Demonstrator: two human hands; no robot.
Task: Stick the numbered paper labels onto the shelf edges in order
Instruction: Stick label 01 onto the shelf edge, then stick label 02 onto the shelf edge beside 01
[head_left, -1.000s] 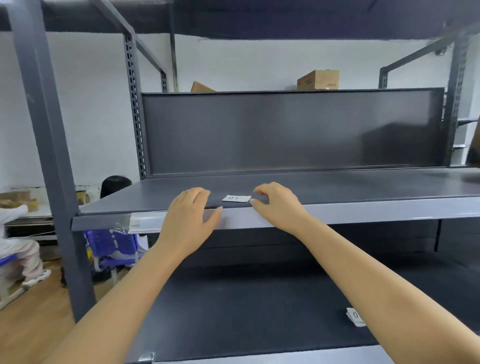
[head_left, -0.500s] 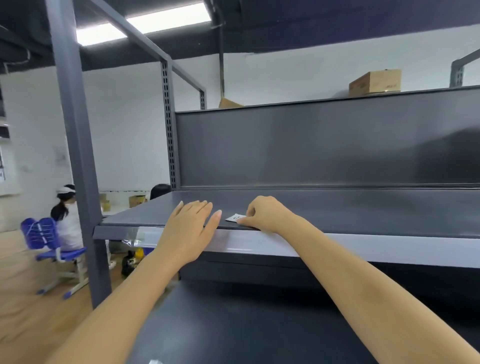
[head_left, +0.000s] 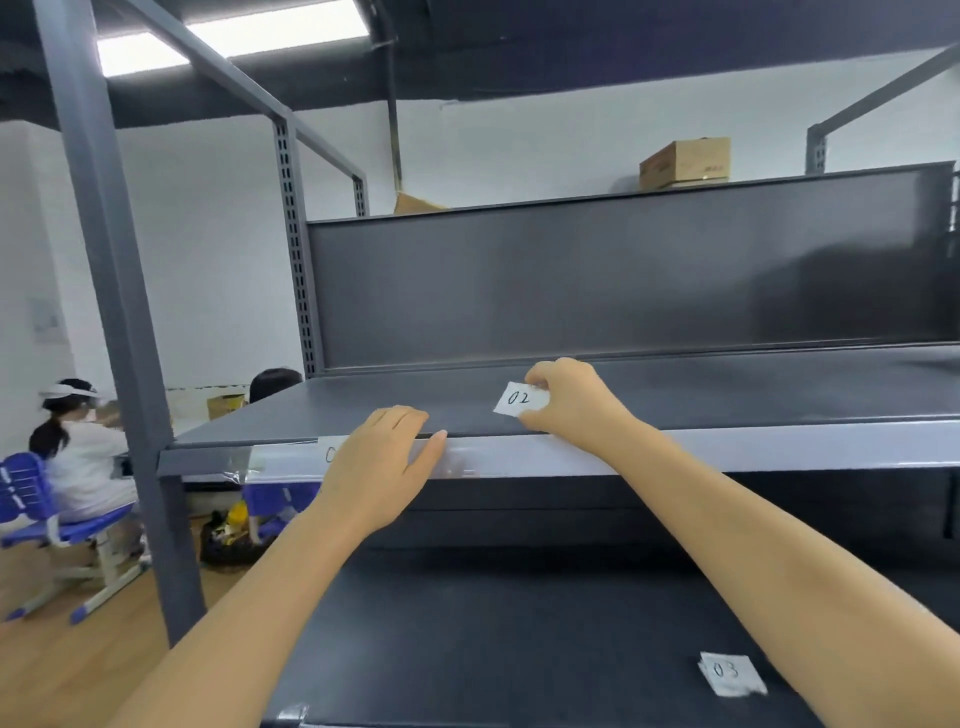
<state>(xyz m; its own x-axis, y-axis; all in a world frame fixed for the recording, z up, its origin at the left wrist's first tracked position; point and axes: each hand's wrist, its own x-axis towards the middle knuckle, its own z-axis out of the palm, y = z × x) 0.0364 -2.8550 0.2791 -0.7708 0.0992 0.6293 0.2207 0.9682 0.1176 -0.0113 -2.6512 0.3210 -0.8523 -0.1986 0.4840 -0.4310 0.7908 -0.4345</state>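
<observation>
A white paper label marked 02 (head_left: 521, 399) is pinched at its right side by my right hand (head_left: 569, 402), lifted just above the dark grey shelf (head_left: 727, 395). My left hand (head_left: 382, 467) lies flat with straight fingers on the shelf's pale front edge strip (head_left: 675, 452), partly covering a stuck label (head_left: 328, 453) of which only a 0 shows. Another paper label marked 03 (head_left: 730, 672) lies on the lower shelf (head_left: 493, 649) near its front right.
Grey uprights (head_left: 104, 291) frame the rack on the left. Beyond them a person (head_left: 78, 457) sits on a blue chair (head_left: 36, 525) over a wooden floor. A cardboard box (head_left: 684, 162) stands on top of the rack's back panel.
My right hand has picked the label off the shelf surface and turned it so the 02 faces me. The view swung left and up. My left hand stays on the edge strip.
</observation>
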